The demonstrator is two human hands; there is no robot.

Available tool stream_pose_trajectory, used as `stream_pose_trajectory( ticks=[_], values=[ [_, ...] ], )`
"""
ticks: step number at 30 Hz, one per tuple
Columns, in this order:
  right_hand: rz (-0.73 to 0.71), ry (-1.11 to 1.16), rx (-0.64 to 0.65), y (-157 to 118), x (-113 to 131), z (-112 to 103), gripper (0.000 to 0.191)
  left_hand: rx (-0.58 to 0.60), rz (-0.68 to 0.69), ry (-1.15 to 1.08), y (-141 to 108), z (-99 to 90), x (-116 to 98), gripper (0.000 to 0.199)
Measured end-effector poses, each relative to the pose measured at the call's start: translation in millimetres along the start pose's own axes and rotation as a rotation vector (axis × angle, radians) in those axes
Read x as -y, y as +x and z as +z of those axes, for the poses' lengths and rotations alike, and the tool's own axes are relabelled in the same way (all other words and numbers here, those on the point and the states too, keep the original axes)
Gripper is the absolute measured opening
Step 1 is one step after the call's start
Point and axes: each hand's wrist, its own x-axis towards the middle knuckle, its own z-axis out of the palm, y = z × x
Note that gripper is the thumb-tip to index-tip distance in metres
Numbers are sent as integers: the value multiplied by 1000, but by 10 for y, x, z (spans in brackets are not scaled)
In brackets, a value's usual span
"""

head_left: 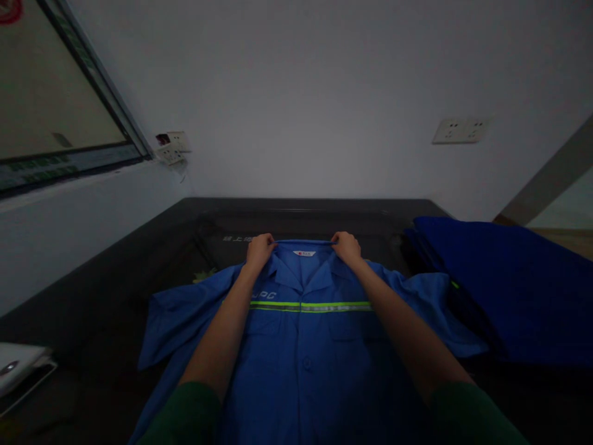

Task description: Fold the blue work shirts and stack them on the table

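Observation:
A blue short-sleeved work shirt (296,346) lies front side up, its sleeves spread to both sides and a yellow-green and silver reflective band across the chest. My left hand (260,249) pinches the left end of its collar. At the collar's right end, my right hand (346,246) is closed on the fabric in the same way. The collar edge runs straight between the two hands, with a white label (304,253) just below it. My forearms cover parts of the shirt's shoulders and chest.
The dark surface (296,205) under the shirt meets a pale wall. Folded darker blue cloth (519,290) lies at the right. A white device (21,364) sits at the left edge. Wall sockets (461,131) and a window (55,93) are beyond.

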Motion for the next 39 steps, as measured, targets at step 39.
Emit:
stream_pose_trajectory(
  ticks=[39],
  values=[
    [-636, 185, 157, -149, -168, -437, 28, 168, 408, -185, -17, -393, -68, 40]
  ],
)
